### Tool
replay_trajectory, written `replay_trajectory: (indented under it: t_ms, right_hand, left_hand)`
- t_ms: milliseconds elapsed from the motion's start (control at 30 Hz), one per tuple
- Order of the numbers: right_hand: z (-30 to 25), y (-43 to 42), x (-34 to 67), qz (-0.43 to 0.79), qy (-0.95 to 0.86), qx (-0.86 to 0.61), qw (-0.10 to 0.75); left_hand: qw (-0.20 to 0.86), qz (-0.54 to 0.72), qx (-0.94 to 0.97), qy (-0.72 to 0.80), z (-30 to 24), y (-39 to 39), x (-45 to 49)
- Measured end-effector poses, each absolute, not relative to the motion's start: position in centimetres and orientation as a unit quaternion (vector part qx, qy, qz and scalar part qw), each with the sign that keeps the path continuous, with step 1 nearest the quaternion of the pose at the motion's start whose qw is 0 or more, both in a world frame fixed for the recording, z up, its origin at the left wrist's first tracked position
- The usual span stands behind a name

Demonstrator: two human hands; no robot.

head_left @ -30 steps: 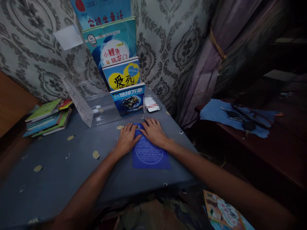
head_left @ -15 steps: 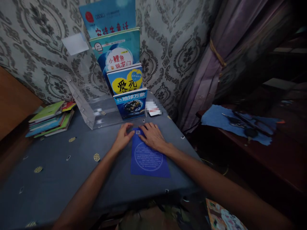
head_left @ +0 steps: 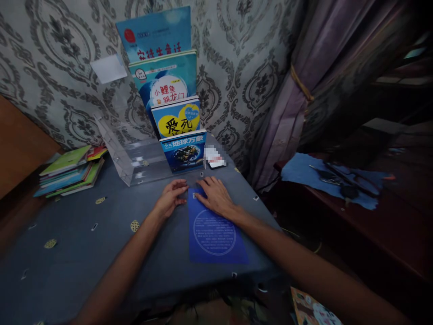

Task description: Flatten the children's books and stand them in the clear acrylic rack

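A blue printed sheet or booklet, with a white ring of small text and a QR code, lies flat on the table close to its front right edge. My right hand rests over its upper part, fingers spread and stretched forward. Beside the sheet's upper left edge is my left hand, fingers loosely curved and apart; whether its fingertips touch the edge I cannot tell. Just beyond my hands, several books stand stepped in a clear acrylic rack, the front one a blue book with a globe.
A pile of books lies at the table's left. A white card-like item is right of the rack. On a dark red surface at the right, a blue cloth carries glasses and small tools. A colourful book shows low at the right.
The blue sheet has slid a little toward me and slightly right. My left hand has drawn back from its face to beside its edge. My right hand stays on the sheet's upper part.
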State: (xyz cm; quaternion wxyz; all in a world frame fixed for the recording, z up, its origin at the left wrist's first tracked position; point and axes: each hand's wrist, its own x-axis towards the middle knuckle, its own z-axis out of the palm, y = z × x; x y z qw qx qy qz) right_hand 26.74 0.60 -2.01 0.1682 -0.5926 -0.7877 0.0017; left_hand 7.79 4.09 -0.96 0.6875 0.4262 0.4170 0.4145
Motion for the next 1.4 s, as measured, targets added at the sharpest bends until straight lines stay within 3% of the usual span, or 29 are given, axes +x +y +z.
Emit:
replay_trajectory:
  t_ms: [200, 333, 400, 567, 700, 1100, 1267, 1400]
  right_hand:
    - [-2.1, 0.7, 27.0, 0.015, -0.794, -0.581, 0.178]
    - [-2.1, 0.7, 27.1, 0.015, -0.795, -0.579, 0.180]
    - [-2.1, 0.6, 27.1, 0.015, -0.794, -0.580, 0.182]
    - [-1.9, 0.7, 27.2, 0.021, -0.795, -0.579, 0.183]
    - [-2.1, 0.7, 27.2, 0.022, -0.795, -0.575, 0.191]
    - [-1.9, 0.9, 28.2, 0.055, -0.775, -0.585, 0.231]
    - [-2.6, 1.8, 29.7, 0.137, -0.705, -0.606, 0.343]
    - [-3.7, 3.3, 30.7, 0.291, -0.612, -0.578, 0.454]
  left_hand:
    - [0.727, 0.379, 0.421, 0.388, -0.8, 3.8, 7.8]
    - [0.686, 0.357, 0.501, 0.389, -1.3, 3.7, 8.1]
    - [0.592, 0.350, 0.598, 0.412, -1.6, 3.6, 8.2]
    - [0.241, 0.242, 0.817, 0.464, -1.4, 2.3, 8.6]
    - [0.149, 0.128, 0.859, 0.473, -1.0, 1.5, 8.9]
    - [0.248, 0.136, 0.836, 0.470, -1.3, 2.6, 8.3]
    - [0.335, 0.284, 0.768, 0.466, -0.9, 3.8, 7.5]
    - [0.388, 0.390, 0.681, 0.484, 0.0, 4.5, 6.5]
